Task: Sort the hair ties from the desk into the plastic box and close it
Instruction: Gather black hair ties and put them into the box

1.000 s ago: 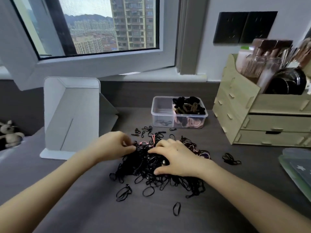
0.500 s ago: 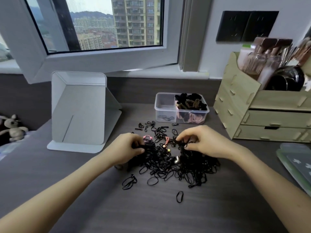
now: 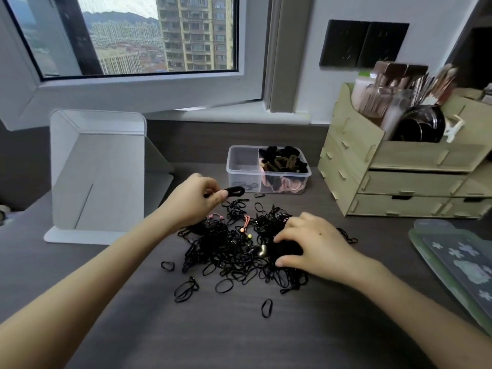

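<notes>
A heap of thin black hair ties [image 3: 229,251] lies on the dark desk [image 3: 239,336], with a few pink ones mixed in. My left hand [image 3: 194,201] is lifted above the heap's far side and pinches a thick black hair tie [image 3: 235,192]. My right hand [image 3: 311,243] presses down on the right part of the heap, fingers curled into the ties; what it grips is hidden. Behind the heap stands the clear plastic box [image 3: 239,169], open, its right compartment full of thick black, brown and pink ties, its left one holding a few thin ties.
A white folding stand [image 3: 98,171] sits at the left. A wooden drawer organizer [image 3: 399,177] with brushes stands at the right. A green lid-like tray [image 3: 458,265] lies at the right edge. Stray ties [image 3: 267,308] lie near the front.
My left hand has risen from the heap toward the box with a thick black tie. My right hand has dropped back onto the heap's right side.
</notes>
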Available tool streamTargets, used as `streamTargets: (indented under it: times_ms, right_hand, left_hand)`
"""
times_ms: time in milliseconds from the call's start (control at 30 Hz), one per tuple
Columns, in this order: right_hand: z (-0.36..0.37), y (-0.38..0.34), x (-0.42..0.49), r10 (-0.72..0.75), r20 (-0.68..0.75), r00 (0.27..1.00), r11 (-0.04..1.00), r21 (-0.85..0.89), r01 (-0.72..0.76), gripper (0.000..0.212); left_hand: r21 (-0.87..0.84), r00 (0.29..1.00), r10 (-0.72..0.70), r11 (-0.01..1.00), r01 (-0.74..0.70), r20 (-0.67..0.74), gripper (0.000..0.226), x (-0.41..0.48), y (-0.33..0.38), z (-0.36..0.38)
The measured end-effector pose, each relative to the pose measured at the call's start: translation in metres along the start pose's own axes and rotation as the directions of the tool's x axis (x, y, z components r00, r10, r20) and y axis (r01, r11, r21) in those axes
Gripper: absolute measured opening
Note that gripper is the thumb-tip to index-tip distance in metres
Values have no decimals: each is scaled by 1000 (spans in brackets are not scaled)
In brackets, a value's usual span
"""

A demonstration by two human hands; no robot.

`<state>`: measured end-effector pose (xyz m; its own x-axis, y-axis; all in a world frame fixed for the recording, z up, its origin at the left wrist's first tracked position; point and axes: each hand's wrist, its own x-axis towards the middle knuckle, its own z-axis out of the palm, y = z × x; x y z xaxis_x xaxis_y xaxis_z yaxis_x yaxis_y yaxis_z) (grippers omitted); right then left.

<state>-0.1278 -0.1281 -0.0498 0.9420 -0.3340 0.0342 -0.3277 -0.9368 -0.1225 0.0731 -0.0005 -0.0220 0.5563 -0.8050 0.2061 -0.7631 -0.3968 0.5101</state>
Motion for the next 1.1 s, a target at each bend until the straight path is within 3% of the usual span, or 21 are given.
streamTargets:
  times_ms: [100, 233, 300, 367, 433, 500, 567, 667, 733, 833, 967, 1100]
  right_hand:
    - [4, -4, 4, 18, -81, 997, 1000, -11, -19, 35]
    - [-19, 5, 5, 135, -170, 976, 955, 284, -83, 23]
    - [-31, 11, 8, 196, -147, 970, 861, 499, -99, 16]
    - [-40, 13, 13, 231, -98, 968, 692, 716, -93, 14]
    - [-42, 12, 24, 258, -63, 964, 556, 825, -95, 18]
    - [-38, 5, 40, 262, -61, 963, 579, 808, -107, 24]
    - [-31, -11, 58, 206, -61, 977, 644, 760, -89, 19]
    - [-18, -34, 88, 131, -70, 989, 748, 662, -52, 24]
    - [-12, -37, 107, 179, -108, 978, 787, 612, -77, 40]
    - [-12, -25, 126, 292, -157, 944, 734, 670, -115, 52]
    - [-20, 6, 135, 395, -201, 896, 715, 679, -163, 34]
    - [-35, 34, 133, 495, -229, 838, 660, 726, -191, 26]
  left_hand:
    - [-116, 1000, -28, 993, 28, -1, 29, 5, 6, -2]
    - [-291, 997, -75, 954, 71, -5, 30, 13, 11, -12]
    - [-388, 994, -112, 916, 100, -8, 31, 21, 13, -19]
    - [-429, 987, -152, 896, 115, -51, 30, 31, 13, -27]
    - [-433, 979, -181, 893, 125, -91, 30, 39, 9, -34]
    - [-381, 976, -177, 917, 117, -126, 34, 42, 3, -39]
    - [-206, 979, -153, 971, 124, -133, 38, 38, -4, -40]
    - [113, 991, -130, 985, 130, -1, 29, 24, -18, -28]
    - [191, 986, -152, 972, 136, 69, 25, 15, -32, -15]
    - [195, 977, -139, 975, 108, 158, 17, 6, -51, -2]
    - [231, 937, 4, 969, -90, 350, 25, 2, -66, 5]
    - [310, 932, 54, 935, -173, 358, 14, 7, -67, 8]
